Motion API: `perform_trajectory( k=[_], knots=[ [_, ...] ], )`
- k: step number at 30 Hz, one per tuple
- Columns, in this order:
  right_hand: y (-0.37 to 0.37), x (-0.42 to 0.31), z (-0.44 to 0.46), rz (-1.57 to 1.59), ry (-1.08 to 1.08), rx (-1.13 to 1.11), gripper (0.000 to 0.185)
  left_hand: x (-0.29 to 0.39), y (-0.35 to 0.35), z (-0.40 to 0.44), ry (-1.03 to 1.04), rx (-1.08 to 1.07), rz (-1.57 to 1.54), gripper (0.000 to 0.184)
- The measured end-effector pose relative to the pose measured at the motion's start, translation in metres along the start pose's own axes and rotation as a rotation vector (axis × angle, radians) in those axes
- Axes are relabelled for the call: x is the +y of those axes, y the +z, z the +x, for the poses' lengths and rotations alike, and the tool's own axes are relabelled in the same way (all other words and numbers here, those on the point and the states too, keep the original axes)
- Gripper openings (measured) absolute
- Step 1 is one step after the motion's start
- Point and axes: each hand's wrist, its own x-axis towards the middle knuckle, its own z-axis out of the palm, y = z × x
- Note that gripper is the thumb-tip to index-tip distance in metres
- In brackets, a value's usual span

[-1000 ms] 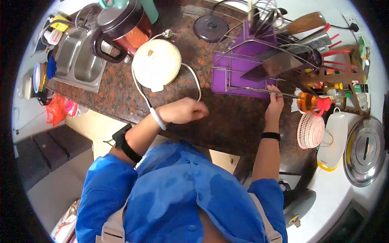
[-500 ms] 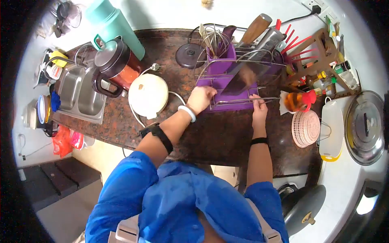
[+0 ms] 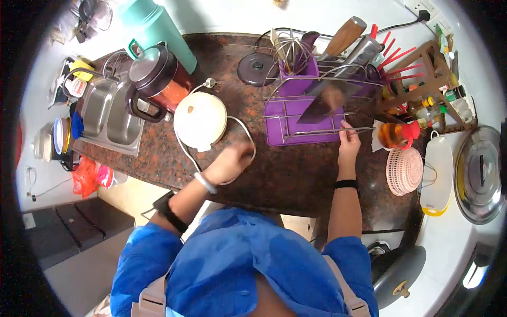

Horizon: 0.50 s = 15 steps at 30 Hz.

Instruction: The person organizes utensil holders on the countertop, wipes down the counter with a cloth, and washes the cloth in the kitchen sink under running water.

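A wire knife rack (image 3: 280,96) with a purple base tray (image 3: 275,127) stands on the counter before me. It holds a wide cleaver (image 3: 318,109), another metal-handled knife (image 3: 359,55) and a purple cup (image 3: 306,74) with a whisk (image 3: 288,50). My right hand (image 3: 348,145) grips the rack at its front right corner, fingers closed around the thin front bar. Apart from the rack, my left hand (image 3: 229,162) hovers over the counter near a white cord (image 3: 252,138). Its fingers look curled but are smeared by motion.
A cream round appliance (image 3: 200,120), a kettle (image 3: 150,71) and a green flask (image 3: 158,37) stand left, beyond them a double sink (image 3: 122,119). At right are a red-capped bottle (image 3: 392,134), a pink basket (image 3: 404,171) and a white tray (image 3: 437,169).
My left hand has left the rack's front left side and drawn back toward me and left. My right hand stays on the rack's right corner. The whole view has shifted slightly.
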Motion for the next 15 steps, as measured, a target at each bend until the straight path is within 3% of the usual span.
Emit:
perform_trajectory(
  k=[1, 2, 3, 5, 7, 9, 11, 14, 15],
  knots=[
    [0.002, -0.006, 0.000, 0.018, -0.013, 0.060, 0.032, 0.001, 0.005, 0.017, 0.047, 0.279, 0.099, 0.042],
    [0.002, -0.011, -0.001, -0.058, 0.018, 0.107, 0.040, 0.010, 0.007, 0.035, -0.009, 0.436, -0.045, 0.046],
    [0.001, -0.010, -0.004, -0.066, 0.021, 0.102, 0.040, 0.032, -0.002, 0.051, -0.099, 0.417, -0.200, 0.046],
    [-0.001, -0.010, -0.011, -0.056, -0.021, 0.226, 0.045, 0.014, 0.013, 0.082, 0.083, 0.561, 0.020, 0.047],
    [0.008, -0.026, -0.028, -0.103, -0.066, 0.245, 0.049, -0.001, 0.024, 0.103, -0.074, 0.634, -0.067, 0.044],
    [0.018, -0.038, -0.049, -0.067, -0.034, 0.208, 0.050, 0.002, 0.011, 0.103, -0.334, 0.442, -0.112, 0.040],
    [0.026, -0.038, -0.058, -0.019, -0.033, 0.240, 0.051, 0.006, 0.008, 0.090, -0.289, 0.453, 0.108, 0.032],
    [0.027, -0.029, -0.071, 0.003, 0.030, 0.361, 0.050, 0.034, 0.015, 0.075, -0.162, 0.441, -0.134, 0.018],
    [0.026, -0.020, -0.071, -0.014, 0.017, 0.333, 0.049, 0.033, 0.025, 0.083, -0.018, 0.454, -0.249, 0.029]
  ],
)
